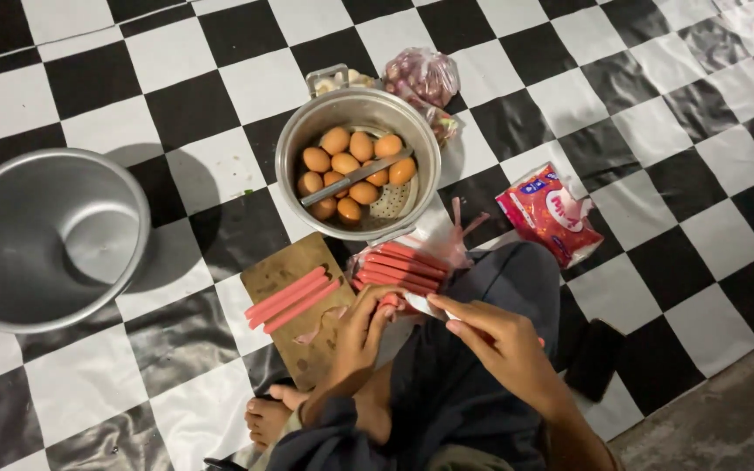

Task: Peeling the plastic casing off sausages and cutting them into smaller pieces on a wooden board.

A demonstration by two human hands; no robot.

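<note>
Pink, soft, slippery sausage sits pinched in the left hand, best held mid-length, while the right hand grips a small knife.

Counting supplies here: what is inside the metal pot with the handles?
The pot holds about ten brown eggs on a perforated steamer plate, with a metal bar lying across them. Anything beneath the plate is hidden.

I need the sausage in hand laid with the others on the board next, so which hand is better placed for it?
Probably the left. The left hand grips the sausage right beside the cutting board, where three sausages already lie. The right hand is farther away and holds a knife.
</note>
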